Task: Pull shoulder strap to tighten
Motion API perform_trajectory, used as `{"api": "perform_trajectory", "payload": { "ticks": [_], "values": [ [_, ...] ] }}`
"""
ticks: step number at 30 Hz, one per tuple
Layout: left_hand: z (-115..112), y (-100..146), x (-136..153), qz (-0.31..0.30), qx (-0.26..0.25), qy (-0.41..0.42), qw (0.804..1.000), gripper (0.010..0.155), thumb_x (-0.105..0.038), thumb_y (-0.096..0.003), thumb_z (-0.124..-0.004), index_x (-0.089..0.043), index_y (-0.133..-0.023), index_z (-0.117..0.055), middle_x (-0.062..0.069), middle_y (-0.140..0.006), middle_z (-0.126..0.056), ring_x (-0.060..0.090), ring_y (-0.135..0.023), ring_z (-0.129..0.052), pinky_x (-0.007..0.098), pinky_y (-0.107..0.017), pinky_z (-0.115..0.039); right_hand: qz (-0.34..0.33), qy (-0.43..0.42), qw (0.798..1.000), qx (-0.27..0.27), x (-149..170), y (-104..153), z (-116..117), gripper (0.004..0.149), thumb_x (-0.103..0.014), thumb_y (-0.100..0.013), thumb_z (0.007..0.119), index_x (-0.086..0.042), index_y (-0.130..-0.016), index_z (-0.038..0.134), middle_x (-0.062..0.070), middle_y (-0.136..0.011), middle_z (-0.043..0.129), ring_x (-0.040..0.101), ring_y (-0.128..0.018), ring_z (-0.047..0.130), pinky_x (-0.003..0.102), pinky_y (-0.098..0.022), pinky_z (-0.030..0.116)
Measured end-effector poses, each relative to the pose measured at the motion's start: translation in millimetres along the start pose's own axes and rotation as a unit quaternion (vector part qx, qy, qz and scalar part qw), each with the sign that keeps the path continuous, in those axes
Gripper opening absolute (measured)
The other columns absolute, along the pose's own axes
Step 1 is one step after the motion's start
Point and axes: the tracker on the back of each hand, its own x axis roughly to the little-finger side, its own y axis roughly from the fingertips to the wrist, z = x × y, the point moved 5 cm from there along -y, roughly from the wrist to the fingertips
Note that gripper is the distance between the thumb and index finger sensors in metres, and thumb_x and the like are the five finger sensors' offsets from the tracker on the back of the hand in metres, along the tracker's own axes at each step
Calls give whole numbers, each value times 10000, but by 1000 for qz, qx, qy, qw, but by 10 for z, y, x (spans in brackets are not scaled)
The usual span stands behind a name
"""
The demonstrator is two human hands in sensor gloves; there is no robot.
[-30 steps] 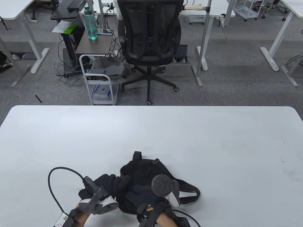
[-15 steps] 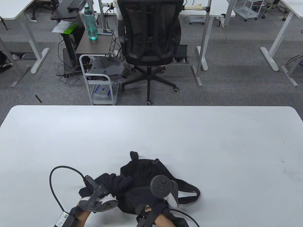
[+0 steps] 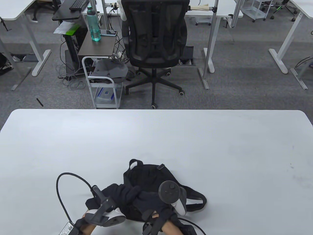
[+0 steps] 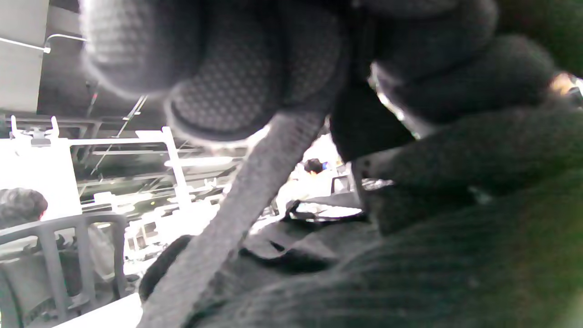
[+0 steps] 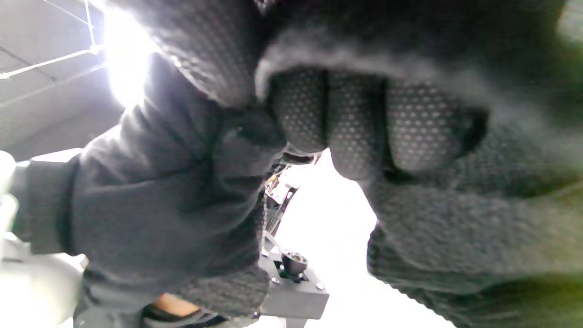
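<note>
Both hands crowd a small black backpack (image 3: 146, 176) at the table's (image 3: 220, 146) near edge: the left hand (image 3: 117, 194) pinches its grey strap (image 4: 237, 200), the right hand (image 3: 149, 199) clenches soft fabric, so I'd judge it light, floppy, best pulled by the webbing.

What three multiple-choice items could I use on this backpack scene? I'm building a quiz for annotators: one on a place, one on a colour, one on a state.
1. Where on the table does the backpack lie?
A. far left corner
B. near edge, about the middle
C. far right corner

2. What colour is the backpack?
A. red
B. white
C. black

3. What is the left hand doing?
A. gripping a strap
B. lying flat on bare table
C. holding a bottle

Answers: 1 B, the table view shows it by the near edge. 2 C, it is black all over. 3 A, the left wrist view shows fingers curled on the strap.
</note>
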Motion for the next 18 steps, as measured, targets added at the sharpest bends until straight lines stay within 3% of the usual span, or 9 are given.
{"api": "perform_trajectory", "payload": {
  "ticks": [8,14,16,18],
  "values": [
    [-187,10,202,19,29,25,999,651,-451,-306,-557,-387,-954,-539,-109,-594,-983,136,-466,-1041,301,-359,-898,-6,32,999,-5,-61,-25,38,404,-318,-448,818,9,-571,1020,189,-441,1096,354,-307,1064,551,-442,809],
    [-261,67,430,61,45,39,996,649,-449,-309,-570,-396,-955,-544,-100,-599,-984,147,-472,-1038,308,-363,-895,-2,26,1000,-16,-44,-28,50,401,-317,-447,825,10,-564,1026,188,-432,1100,356,-298,1065,551,-439,808],
    [-218,60,365,55,44,21,997,646,-439,-315,-587,-355,-954,-555,-105,-599,-983,143,-472,-1039,306,-363,-897,5,29,999,-23,-17,-31,63,396,-321,-447,826,-3,-585,1016,193,-466,1093,368,-330,1061,562,-451,795],
    [-143,49,283,43,28,-10,999,640,-436,-323,-601,-306,-949,-557,-113,-596,-985,129,-464,-1046,292,-357,-905,19,34,999,-19,31,-15,47,426,-317,-444,839,10,-683,969,236,-594,1045,422,-444,1026,605,-486,745]
  ]
}}
